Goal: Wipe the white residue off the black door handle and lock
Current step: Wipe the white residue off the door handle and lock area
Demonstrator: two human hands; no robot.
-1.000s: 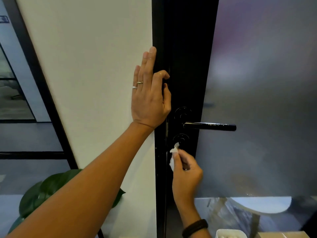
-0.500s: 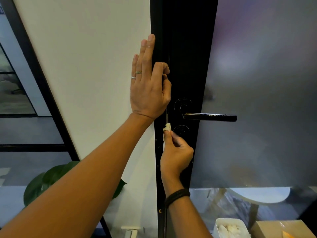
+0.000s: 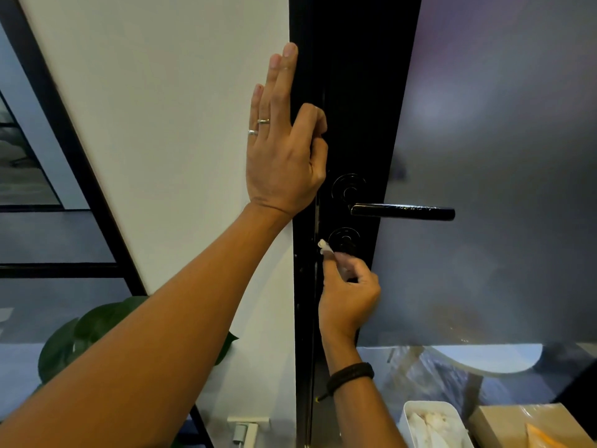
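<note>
Left hand (image 3: 284, 156) lies flat on the white wall (image 3: 161, 108) right at the edge of the black door frame (image 3: 352, 92), three fingers straight up, index finger and thumb hooked onto the frame, so that grip is basically open and just bracing. Right hand (image 3: 349, 295) sits lower, its grip pinching a small white wipe (image 3: 324, 246) whose tip pokes up against the frame just left of the round lock (image 3: 344, 239). The handle (image 3: 402, 211) sticks out level to the right above the lock, with pale specks along its top. Down in the bottom right there's a white tub (image 3: 429, 425) and a cardboard box (image 3: 517, 425).
</note>
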